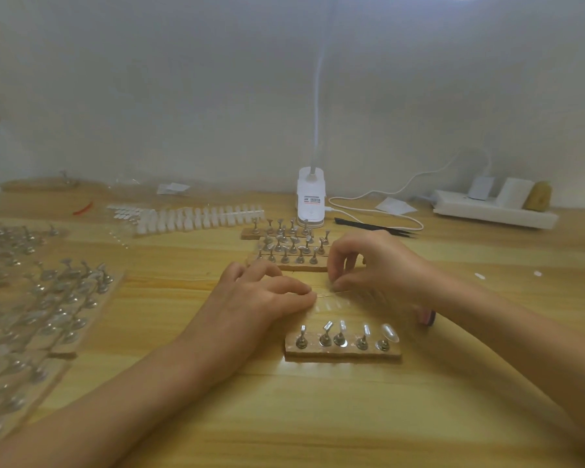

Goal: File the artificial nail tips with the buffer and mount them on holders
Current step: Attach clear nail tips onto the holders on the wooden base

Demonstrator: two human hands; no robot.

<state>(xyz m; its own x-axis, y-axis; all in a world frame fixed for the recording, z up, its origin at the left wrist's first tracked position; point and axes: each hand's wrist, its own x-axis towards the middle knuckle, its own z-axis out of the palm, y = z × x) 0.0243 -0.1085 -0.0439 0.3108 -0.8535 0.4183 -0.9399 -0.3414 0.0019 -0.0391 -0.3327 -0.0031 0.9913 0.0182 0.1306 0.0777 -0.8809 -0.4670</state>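
Next tip coming off the strip, right behind the near holder block.

The strip of nail tips (331,304) lies on the desk (318,417) just behind the holder block (343,353), whose five holders already carry tips. The left grip (260,295) presses flat on the strip, pinning it. The right grip (375,261) curls down and pinches its far edge, probably peeling one free. What looks like the pink buffer (428,317) sits under the right wrist.

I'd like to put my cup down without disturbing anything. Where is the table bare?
Bare table near the front edge, below the five-holder strip, and at right between the right hand and the power strip. Crowded: the left side with nail holders, and the middle by the lamp base.
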